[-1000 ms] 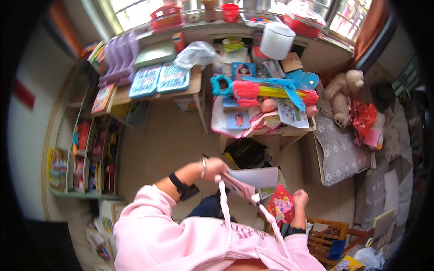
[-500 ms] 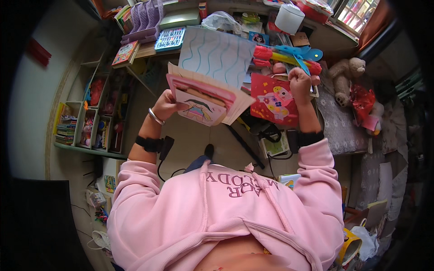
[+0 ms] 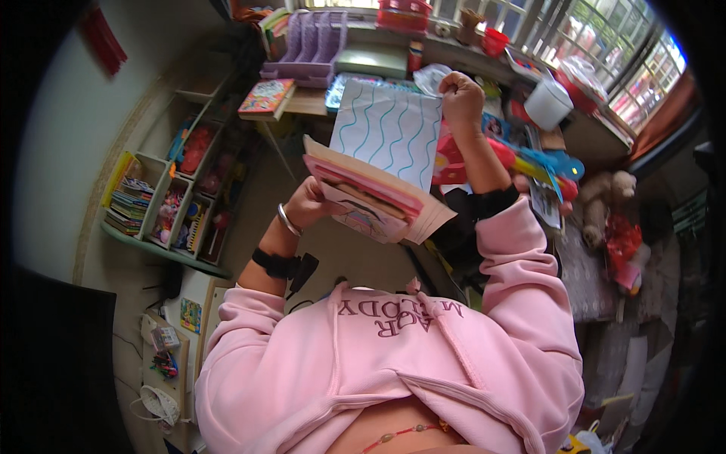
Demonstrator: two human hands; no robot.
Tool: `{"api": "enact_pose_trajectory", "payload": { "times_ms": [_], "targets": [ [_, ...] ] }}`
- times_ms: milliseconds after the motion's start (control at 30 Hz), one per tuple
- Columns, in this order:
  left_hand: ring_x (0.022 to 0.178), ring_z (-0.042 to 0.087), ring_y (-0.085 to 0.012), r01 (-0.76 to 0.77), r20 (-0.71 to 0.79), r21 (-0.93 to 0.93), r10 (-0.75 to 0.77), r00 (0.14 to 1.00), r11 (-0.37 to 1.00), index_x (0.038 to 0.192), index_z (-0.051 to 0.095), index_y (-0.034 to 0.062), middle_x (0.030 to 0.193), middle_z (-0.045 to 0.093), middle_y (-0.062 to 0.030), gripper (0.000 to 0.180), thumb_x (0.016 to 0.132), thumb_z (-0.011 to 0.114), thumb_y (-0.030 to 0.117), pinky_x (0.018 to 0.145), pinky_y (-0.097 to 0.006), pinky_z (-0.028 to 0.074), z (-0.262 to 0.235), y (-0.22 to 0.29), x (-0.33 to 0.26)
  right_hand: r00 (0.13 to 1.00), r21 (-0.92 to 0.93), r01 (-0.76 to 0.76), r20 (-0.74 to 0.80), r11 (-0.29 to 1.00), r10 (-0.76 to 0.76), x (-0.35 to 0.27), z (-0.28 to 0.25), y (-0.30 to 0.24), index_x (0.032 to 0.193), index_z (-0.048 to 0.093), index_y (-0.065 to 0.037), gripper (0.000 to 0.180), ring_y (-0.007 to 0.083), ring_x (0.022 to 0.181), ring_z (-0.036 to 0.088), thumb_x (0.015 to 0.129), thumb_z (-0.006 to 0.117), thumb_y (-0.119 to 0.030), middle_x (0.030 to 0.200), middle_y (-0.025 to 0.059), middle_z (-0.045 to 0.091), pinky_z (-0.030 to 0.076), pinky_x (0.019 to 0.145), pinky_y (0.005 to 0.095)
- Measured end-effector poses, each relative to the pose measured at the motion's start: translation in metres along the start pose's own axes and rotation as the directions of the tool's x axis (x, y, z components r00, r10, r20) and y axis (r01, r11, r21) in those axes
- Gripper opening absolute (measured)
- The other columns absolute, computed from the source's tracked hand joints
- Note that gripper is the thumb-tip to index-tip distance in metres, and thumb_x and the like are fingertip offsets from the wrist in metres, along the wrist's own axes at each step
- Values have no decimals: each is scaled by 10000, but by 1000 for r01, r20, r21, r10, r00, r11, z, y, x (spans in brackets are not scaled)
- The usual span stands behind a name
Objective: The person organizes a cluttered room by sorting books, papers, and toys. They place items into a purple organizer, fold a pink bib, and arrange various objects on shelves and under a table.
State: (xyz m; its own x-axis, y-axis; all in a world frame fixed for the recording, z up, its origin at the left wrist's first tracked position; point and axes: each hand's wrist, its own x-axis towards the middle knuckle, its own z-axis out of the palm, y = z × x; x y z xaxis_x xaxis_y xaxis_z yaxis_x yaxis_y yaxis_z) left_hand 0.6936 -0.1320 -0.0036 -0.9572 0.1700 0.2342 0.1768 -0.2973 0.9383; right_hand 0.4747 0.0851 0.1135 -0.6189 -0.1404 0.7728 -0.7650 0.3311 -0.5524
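The desk [image 3: 302, 102] stands beyond the stack of picture books [image 3: 374, 200], which is held up in front of the pink sweatshirt [image 3: 393, 363]. The left hand [image 3: 308, 204] is clamped on that stack's left edge. Above the stack, the right hand [image 3: 461, 98] is pinched on the top corner of a sheet with blue wavy lines [image 3: 389, 132].

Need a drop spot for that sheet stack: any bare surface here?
Bare floor between the shelf unit and the stack of sheets in the left hand. The desk and windowsill are packed; the right hand lifts the wavy-lined sheet over them.
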Motion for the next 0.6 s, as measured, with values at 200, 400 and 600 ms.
{"api": "enact_pose_trajectory", "payload": {
  "times_ms": [200,400,600],
  "targets": [
    [1102,504,-207,-92,-34,618,143,989,781,855,699,90,959,656,-76,190,674,752,110,1074,-432,-44,-123,53,13,999,289,-14,39,957,2,30,121,-51,618,551,-26,190,124,541,515,701,407,66,564,44,536,395,522,241],
    [815,613,-162,-152,85,626,128,988,765,909,676,12,860,666,-110,198,715,709,33,716,-267,465,-195,74,23,981,860,-192,151,472,122,35,198,-34,657,491,-14,192,83,592,419,690,344,105,647,19,499,326,558,193],
    [781,630,-198,-109,-69,669,208,976,735,936,657,-7,887,660,-131,232,716,711,44,693,-272,476,-273,63,61,804,682,-391,580,618,-131,91,259,-11,1107,509,-27,344,112,725,485,803,576,-174,952,62,596,400,642,230]
  ]
}}
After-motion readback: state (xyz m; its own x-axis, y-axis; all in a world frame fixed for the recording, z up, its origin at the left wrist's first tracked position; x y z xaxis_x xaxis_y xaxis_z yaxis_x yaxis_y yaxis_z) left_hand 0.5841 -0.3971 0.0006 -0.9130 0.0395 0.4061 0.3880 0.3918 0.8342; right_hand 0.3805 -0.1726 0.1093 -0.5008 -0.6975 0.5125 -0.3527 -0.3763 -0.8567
